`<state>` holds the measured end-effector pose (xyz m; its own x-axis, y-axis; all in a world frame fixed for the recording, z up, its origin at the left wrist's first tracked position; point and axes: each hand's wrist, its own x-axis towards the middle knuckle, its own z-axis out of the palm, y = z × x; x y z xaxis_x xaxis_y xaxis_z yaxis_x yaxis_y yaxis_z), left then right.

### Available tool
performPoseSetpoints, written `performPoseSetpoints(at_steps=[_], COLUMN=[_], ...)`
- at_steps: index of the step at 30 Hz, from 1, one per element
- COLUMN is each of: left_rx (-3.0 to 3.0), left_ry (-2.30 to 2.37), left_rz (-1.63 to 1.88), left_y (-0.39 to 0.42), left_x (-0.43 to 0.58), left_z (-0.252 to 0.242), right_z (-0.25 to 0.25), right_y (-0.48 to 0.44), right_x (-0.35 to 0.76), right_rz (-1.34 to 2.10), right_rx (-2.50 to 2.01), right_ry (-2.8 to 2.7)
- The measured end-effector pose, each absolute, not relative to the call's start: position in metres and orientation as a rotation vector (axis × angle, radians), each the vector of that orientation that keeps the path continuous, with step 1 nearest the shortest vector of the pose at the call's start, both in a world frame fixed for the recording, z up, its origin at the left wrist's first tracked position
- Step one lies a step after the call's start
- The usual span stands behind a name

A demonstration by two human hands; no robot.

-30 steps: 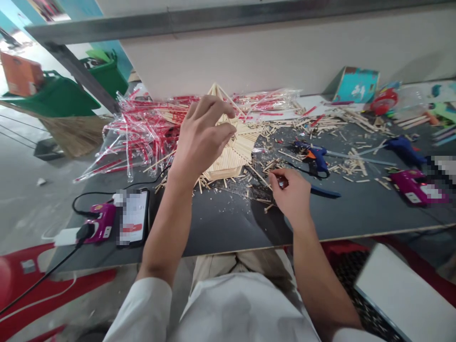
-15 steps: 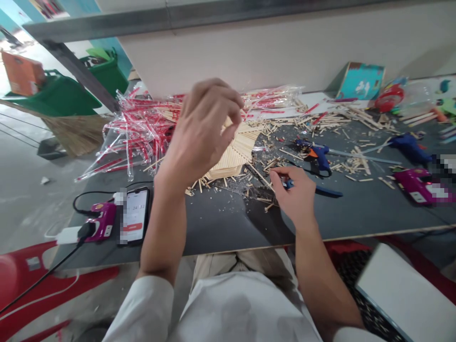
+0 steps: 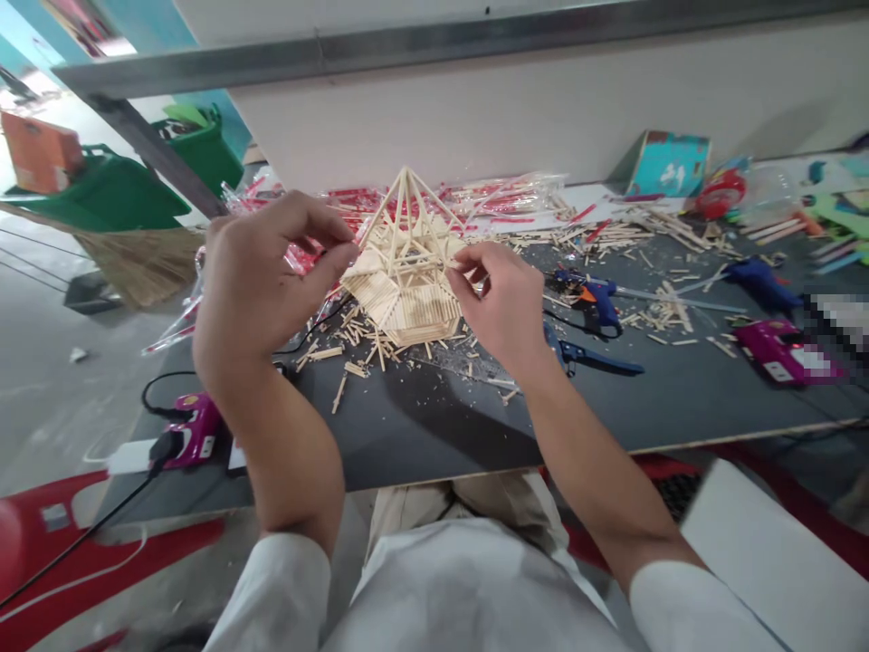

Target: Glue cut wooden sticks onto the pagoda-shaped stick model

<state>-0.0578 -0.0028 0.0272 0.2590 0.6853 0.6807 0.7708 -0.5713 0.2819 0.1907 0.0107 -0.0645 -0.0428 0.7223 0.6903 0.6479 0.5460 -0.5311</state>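
Bright light glows from the upper left, beyond the left fingers [image 3: 309, 226]; soft shadows lie on the dark tabletop [image 3: 434, 426] below them, and the wide view bends and blurs toward its edges.

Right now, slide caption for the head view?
Left hand and right hand hold a stick pyramid frame at a littered workbench, glue gun nearby.

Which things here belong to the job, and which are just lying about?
In use:
the wooden stick model, between the left hand and right hand
loose wooden sticks
probably the blue glue gun

Lying about:
plastic-wrapped red-striped bundles
teal box
green bin
broom
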Motion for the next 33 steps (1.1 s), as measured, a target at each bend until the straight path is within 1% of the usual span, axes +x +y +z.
performPoseSetpoints(at_steps=[4, 10, 17, 20, 23, 30, 33], left_rx=[-2.528, -2.537, -2.533, -2.540, -2.569, -2.707, -2.701], left_ry=[-1.448, -1.525, -1.549, -1.579, -1.617, -1.729, -1.757], left_rz=[-1.076, -1.035, -1.075, -1.035, -1.001, -0.755, -0.658], left_y=[0.007, 0.006, 0.004, 0.007, 0.012, 0.032, 0.033], left_x=[-0.059, -0.061, -0.066, -0.067, -0.067, -0.067, -0.068], left_z=[0.022, 0.024, 0.027, 0.025, 0.021, 0.007, 0.006], right_z=[-0.064, -0.064, -0.063, -0.064, -0.065, -0.072, -0.078], right_y=[0.024, 0.024, 0.025, 0.027, 0.031, 0.030, 0.027], right_x=[0.176, 0.170, 0.175, 0.181, 0.187, 0.203, 0.212], right_rz=[0.049, -0.017, 0.143, 0.254, 0.293, 0.263, 0.325], right_rx=[-1.163, -1.212, -1.253, -1.235, -1.211, -1.301, -1.288], right_ry=[-1.780, -1.772, -1.751, -1.695, -1.622, -1.559, -1.579])
